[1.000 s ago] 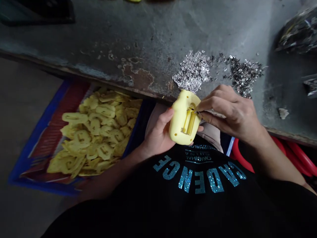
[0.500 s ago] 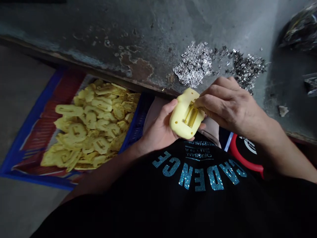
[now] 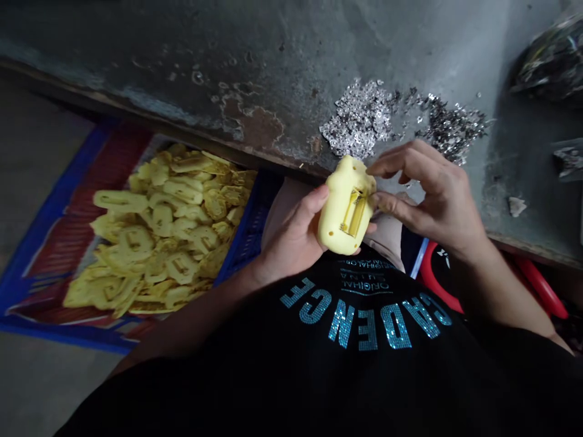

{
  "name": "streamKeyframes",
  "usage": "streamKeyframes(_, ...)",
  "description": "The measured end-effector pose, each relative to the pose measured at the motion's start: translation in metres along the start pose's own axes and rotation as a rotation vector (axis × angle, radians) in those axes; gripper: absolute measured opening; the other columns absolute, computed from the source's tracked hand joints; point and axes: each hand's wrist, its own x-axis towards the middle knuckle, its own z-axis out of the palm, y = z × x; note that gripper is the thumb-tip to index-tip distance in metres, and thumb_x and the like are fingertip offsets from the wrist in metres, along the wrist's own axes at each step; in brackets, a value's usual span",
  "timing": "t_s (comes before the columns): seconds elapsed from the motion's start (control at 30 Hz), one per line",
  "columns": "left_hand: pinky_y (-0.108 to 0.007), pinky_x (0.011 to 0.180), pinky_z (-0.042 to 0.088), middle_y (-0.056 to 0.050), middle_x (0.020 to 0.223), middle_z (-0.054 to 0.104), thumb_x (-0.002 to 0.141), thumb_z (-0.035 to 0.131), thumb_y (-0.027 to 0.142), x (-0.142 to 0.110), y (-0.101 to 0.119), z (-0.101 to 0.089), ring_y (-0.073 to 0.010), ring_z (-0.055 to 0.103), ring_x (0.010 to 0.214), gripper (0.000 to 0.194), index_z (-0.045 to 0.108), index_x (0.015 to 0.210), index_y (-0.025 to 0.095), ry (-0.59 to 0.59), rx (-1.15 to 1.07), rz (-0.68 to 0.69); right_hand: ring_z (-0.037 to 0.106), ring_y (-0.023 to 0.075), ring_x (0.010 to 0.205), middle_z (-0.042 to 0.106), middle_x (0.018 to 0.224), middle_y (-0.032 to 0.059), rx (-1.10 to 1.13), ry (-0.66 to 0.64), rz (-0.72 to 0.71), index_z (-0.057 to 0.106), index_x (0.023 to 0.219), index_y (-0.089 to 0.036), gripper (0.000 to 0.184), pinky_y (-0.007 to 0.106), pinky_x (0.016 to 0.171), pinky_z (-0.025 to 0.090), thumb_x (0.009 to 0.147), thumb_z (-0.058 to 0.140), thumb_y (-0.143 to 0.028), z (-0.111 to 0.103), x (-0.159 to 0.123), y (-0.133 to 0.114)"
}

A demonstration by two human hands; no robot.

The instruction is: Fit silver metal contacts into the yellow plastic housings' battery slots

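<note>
Here, left hand [image 3: 291, 237]: forearm comes in from the lower left, palm under the piece, thumb pressed across its face, the other fingers curled behind and clamped on it.
right hand [image 3: 432, 194]: raised at the piece's right side, wrist bent, fingers [image 3: 396, 159] spread apart, not gripping, with the lower ones at its right edge.
yellow moulded piece [image 3: 346, 209]: held in the left hand just below the desk edge, above the person's chest; smooth, rounded, bottle-like, with a narrow rectangular slot in its face.
blue plastic crate [image 3: 248, 237]: stands to the left of the hands, lined with a red patterned sheet, and holds a loose heap of flat yellow letter-shaped pieces [image 3: 168, 230].
desk [image 3: 159, 48]: grey, worn and rust-patched, with a pile of silvery sequins [image 3: 357, 118] and a darker glittering pile [image 3: 450, 127] lying side by side; a crumpled plastic bag [image 3: 553, 60] sits at the upper right.
black shirt [image 3: 350, 364]: teal rhinestone letters read CADENCE.
</note>
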Motion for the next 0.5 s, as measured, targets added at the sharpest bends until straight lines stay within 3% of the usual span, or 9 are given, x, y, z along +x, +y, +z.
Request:
streamKeyframes(0.13, -0.041, 0.091, 0.076, -0.007, 0.144, 0.085, 0.093, 0.096, 0.060, -0.004, -0.007, 0.003, -0.0397, 0.083, 0.132, 0.072, 0.071, 0.152, 0.028, 0.110, 0.088, 0.194, 0.076, 0.0305, 0.116, 0.079, 0.140, 0.0128, 0.122, -0.038, 0.036, 0.072, 0.142, -0.026, 0.041, 0.049, 0.092, 0.071, 0.107, 0.081, -0.047, 0.007, 0.005, 0.006)
streamKeyframes(0.23, -0.045, 0.109, 0.072, -0.006, 0.147, 0.085, 0.100, 0.093, 0.051, -0.009, -0.013, 0.000, -0.0384, 0.079, 0.142, 0.059, 0.074, 0.152, 0.029, 0.080, 0.157, 0.291, 0.077, 0.0280, 0.117, 0.077, 0.140, 0.0116, 0.170, -0.054, 0.038, 0.069, 0.146, -0.023, 0.046, 0.047, 0.099, 0.071, 0.105, 0.081, -0.039, 0.013, 0.006, 0.008)
streamKeyframes(0.37, -0.039, 0.108, 0.070, -0.008, 0.150, 0.084, 0.105, 0.089, 0.044, -0.017, -0.014, -0.008, -0.0338, 0.081, 0.139, 0.059, 0.073, 0.160, 0.032, -0.002, 0.227, 0.289, 0.077, 0.0222, 0.106, 0.076, 0.135, 0.0092, 0.252, -0.030, 0.034, 0.066, 0.147, -0.024, 0.050, 0.036, 0.087, 0.071, 0.103, 0.081, -0.043, 0.029, -0.001, 0.011)
streamKeyframes(0.5, -0.040, 0.114, 0.068, -0.011, 0.155, 0.082, 0.103, 0.091, 0.049, -0.025, -0.013, -0.016, -0.0333, 0.082, 0.138, 0.063, 0.075, 0.162, 0.031, -0.009, 0.277, 0.314, 0.076, 0.0209, 0.099, 0.076, 0.126, 0.0074, 0.236, 0.162, 0.019, 0.067, 0.143, -0.027, 0.048, 0.034, 0.076, 0.071, 0.101, 0.082, -0.045, 0.046, -0.010, 0.009)
